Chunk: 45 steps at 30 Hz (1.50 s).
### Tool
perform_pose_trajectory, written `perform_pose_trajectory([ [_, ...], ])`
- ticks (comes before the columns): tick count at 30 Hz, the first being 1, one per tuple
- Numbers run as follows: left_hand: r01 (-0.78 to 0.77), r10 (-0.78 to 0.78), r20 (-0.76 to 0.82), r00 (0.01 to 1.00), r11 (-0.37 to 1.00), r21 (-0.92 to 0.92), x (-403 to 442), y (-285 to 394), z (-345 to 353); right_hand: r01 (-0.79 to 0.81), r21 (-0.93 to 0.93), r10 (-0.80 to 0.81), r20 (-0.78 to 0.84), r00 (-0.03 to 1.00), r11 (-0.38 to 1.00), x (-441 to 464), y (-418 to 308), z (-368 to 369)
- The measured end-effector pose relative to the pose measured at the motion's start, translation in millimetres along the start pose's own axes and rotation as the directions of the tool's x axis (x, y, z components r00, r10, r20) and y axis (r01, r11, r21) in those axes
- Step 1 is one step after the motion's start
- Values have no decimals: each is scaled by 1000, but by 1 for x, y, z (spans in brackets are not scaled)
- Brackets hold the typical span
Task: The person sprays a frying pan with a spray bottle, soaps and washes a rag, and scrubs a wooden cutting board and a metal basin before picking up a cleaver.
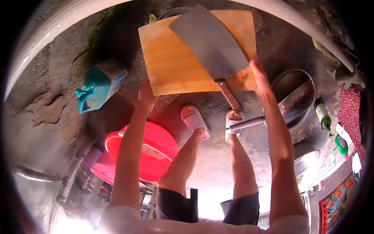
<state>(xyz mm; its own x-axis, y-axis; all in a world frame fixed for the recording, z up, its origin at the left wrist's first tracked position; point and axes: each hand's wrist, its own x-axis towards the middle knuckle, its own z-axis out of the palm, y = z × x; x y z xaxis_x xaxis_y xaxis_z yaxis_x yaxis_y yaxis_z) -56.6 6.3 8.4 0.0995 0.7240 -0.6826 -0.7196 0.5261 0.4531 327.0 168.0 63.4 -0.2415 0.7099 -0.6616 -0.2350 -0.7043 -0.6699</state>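
My two hands hold a light wooden cutting board (163, 58) out in front of me, above the floor. At its right edge my right hand (260, 76) is closed on the board, thumb on top. My left hand (146, 93) is at the near left corner, its fingers partly hidden by the board. A large cleaver (208, 43) lies slantwise across the board, its blade tip past the far edge. Its brown handle (230, 97) juts over the near edge, and neither hand grips it.
A teal jug (99, 85) lies left, above a red plastic basin (161, 142). On the right are a wok-like pan (300, 99) with a long handle (249, 123), a metal bowl (306, 156) and a green bottle (322, 117). A white curved rim (304, 25) arches across the top.
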Motion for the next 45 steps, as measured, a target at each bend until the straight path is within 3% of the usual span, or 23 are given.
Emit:
perform_pose_trajectory([
  [1,93,-64,118,991,962,-257,-7,9,-8,-11,-22,11,21,1000,1000,12,2,7],
  [3,47,-63,-149,987,993,-109,-10,25,20,30,-108,-24,56,998,994,39,14,12],
  [5,38,-13,-393,919,998,54,2,31,29,60,-242,-53,33,998,968,67,32,19],
  [8,-104,146,-438,887,988,118,35,19,11,88,-559,-145,-60,988,824,94,43,23],
  [11,-175,226,-497,838,974,147,54,9,9,114,-697,-269,-117,956,708,107,45,38],
  [12,-181,236,-515,824,971,156,57,7,12,57,-673,-215,-154,964,737,105,40,44],
  [15,-166,249,-585,772,967,192,60,5,22,-11,-814,-286,-216,933,581,110,41,52],
  [16,-145,265,-595,759,960,241,59,4,26,-46,-793,-194,-205,959,608,109,37,50],
  [18,-101,298,-620,726,938,333,53,2,36,-21,-768,-198,-192,961,640,109,39,50],
  [21,121,380,-740,555,843,524,34,-12,60,62,-692,-210,-132,969,719,103,40,49],
  [22,100,435,-670,601,791,604,22,-21,68,101,-654,-220,-102,970,749,104,39,50],
  [24,53,519,-519,679,671,740,-21,-47,80,23,-695,-163,-136,977,719,106,43,48],
  [26,-26,510,-421,750,659,752,-70,-73,90,10,-738,-159,-133,978,675,101,40,47],
  [29,-140,521,-376,766,707,693,-148,-107,96,-56,-862,-262,-214,941,504,99,51,42],
  [31,-162,488,-436,756,785,599,-198,-135,93,188,-931,-469,21,883,312,94,52,36],
  [34,-68,439,-557,705,824,563,-277,-187,83,487,-873,-545,394,740,28,37,54,64],
  [35,26,381,-644,663,849,529,-316,-205,91,541,-839,-518,484,705,-48,-2,62,74],
  [37,235,387,-759,524,790,565,-364,-259,78,646,-764,-356,602,715,5,-45,94,81],
  [39,285,193,-904,381,906,313,-415,-311,70,618,-784,-62,615,786,62,-98,126,88],
  [41,178,-17,-966,257,984,31,-444,-375,32,610,-773,143,633,761,176,-131,165,102],
  [42,93,-103,-973,206,992,-85,-460,-384,27,526,-815,262,578,773,243,-155,181,119],
  [45,-94,-448,-890,82,886,-454,-473,-390,0,395,-881,535,473,700,261,-194,242,165],
])
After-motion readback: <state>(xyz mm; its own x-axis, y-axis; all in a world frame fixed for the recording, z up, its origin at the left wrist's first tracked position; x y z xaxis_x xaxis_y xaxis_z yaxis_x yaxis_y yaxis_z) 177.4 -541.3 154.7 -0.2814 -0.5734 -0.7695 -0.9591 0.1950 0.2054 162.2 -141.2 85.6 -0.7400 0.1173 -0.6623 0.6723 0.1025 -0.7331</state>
